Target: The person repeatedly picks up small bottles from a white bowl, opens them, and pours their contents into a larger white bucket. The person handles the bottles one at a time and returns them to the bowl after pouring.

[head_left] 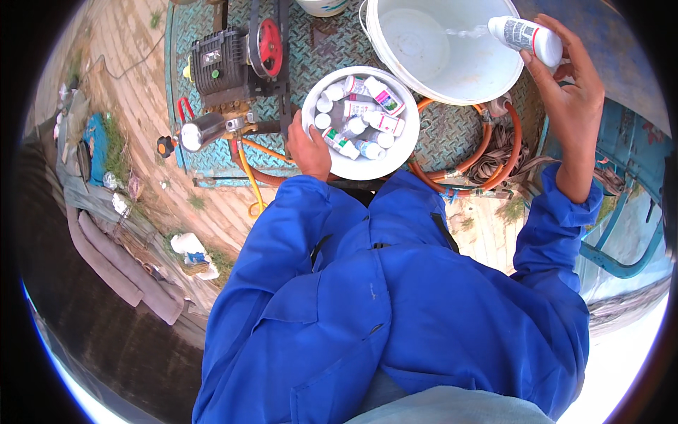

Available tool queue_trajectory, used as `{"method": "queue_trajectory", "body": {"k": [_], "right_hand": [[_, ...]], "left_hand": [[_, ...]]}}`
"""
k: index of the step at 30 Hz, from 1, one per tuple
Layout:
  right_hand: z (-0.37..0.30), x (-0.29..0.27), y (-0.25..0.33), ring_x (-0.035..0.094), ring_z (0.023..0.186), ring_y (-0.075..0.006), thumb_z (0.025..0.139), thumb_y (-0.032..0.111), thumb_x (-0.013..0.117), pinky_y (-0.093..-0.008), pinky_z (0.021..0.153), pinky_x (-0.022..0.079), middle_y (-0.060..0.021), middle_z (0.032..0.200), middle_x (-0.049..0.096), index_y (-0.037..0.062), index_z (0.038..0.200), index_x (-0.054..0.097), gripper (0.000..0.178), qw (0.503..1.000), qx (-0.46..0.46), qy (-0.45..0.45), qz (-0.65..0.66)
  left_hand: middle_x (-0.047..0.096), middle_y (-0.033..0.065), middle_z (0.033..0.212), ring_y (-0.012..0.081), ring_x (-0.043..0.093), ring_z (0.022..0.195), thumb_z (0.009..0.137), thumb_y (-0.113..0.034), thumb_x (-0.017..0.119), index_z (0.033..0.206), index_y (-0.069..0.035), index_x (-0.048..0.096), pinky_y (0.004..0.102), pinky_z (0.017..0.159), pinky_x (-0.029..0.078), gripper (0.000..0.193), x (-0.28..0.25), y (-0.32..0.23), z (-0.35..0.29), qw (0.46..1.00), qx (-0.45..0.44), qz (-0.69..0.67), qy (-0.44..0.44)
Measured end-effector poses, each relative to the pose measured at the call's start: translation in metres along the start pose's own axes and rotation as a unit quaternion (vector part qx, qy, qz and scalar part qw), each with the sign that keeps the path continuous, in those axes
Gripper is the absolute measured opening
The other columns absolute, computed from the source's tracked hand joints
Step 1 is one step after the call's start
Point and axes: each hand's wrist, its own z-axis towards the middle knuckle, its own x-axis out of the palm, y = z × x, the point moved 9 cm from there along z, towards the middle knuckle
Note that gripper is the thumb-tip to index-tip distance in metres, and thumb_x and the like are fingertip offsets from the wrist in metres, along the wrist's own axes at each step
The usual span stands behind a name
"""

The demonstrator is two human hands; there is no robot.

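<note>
My right hand [568,88] is closed round a white plastic bottle [524,37] with a label and a red stripe. The bottle lies tilted over the rim of a large white bucket [417,53], and a thin clear stream [466,32] runs from its mouth into it. Against my body stands a smaller white tub [404,150] filled with several small white bottles [385,124], some with green, pink or red labels. My left hand [308,148] grips this tub's left rim, its fingertips partly hidden.
On the teal tread-plate platform [321,53], a pump [217,63] with a red pulley [270,46] stands at left. Orange hose [510,145] and bundled strapping [487,159] lie below the bucket. A teal metal frame [628,265] is at right; litter [191,247] dots the ground at left.
</note>
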Motion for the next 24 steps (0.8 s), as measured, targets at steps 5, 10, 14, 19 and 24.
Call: {"method": "queue_trajectory", "body": {"k": [5, 10, 14, 19, 24], "right_hand": [[0.000, -0.012, 0.008, 0.067, 0.097, -0.0093, 0.098, 0.016, 0.090, -0.0258, 0.076, 0.052, -0.0029, 0.123, 0.082, 0.0154, 0.144, 0.077, 0.048, 0.998, -0.020, 0.016, -0.055], [-0.003, -0.023, 0.021, 0.068, 0.098, -0.0089, 0.098, 0.019, 0.091, -0.0254, 0.078, 0.053, -0.0030, 0.126, 0.082, 0.0163, 0.141, 0.078, 0.044, 0.996, -0.067, -0.013, -0.065], [-0.012, -0.002, 0.021, 0.075, 0.102, -0.0192, 0.098, 0.021, 0.089, -0.0338, 0.084, 0.057, -0.0076, 0.112, 0.082, 0.0085, 0.132, 0.077, 0.039, 0.990, -0.117, -0.047, -0.068], [-0.039, 0.110, -0.051, 0.070, 0.116, -0.0292, 0.094, 0.022, 0.088, -0.0433, 0.099, 0.053, -0.0086, 0.122, 0.080, 0.0220, 0.137, 0.080, 0.044, 0.868, -0.044, 0.374, -0.324], [-0.024, 0.093, -0.025, 0.068, 0.117, -0.0301, 0.093, 0.021, 0.083, -0.0480, 0.103, 0.049, -0.0077, 0.127, 0.079, 0.0190, 0.134, 0.081, 0.041, 0.952, -0.134, 0.186, -0.201]], "left_hand": [[0.065, 0.0275, 0.145, 0.0495, 0.064, 0.131, 0.107, -0.005, 0.061, 0.155, 0.002, 0.056, 0.0541, 0.110, 0.051, 0.048, -0.001, -0.001, 0.000, 1.000, -0.005, -0.006, -0.007], [0.066, 0.0259, 0.134, 0.0494, 0.064, 0.122, 0.104, -0.006, 0.065, 0.153, 0.000, 0.057, 0.0557, 0.102, 0.050, 0.049, -0.002, -0.003, 0.001, 0.999, 0.025, -0.004, -0.035], [0.066, 0.0241, 0.132, 0.0484, 0.064, 0.122, 0.105, -0.007, 0.064, 0.154, -0.002, 0.057, 0.0555, 0.102, 0.049, 0.050, -0.001, 0.001, 0.000, 0.999, 0.016, 0.000, -0.029], [0.067, 0.0231, 0.130, 0.0470, 0.064, 0.121, 0.104, -0.008, 0.065, 0.154, -0.002, 0.057, 0.0565, 0.101, 0.049, 0.051, -0.001, 0.002, -0.002, 1.000, 0.017, 0.005, -0.024], [0.066, 0.0226, 0.130, 0.0462, 0.064, 0.121, 0.103, -0.008, 0.065, 0.156, -0.001, 0.056, 0.0573, 0.101, 0.048, 0.053, 0.000, 0.003, -0.001, 1.000, 0.017, 0.005, -0.025]]}}
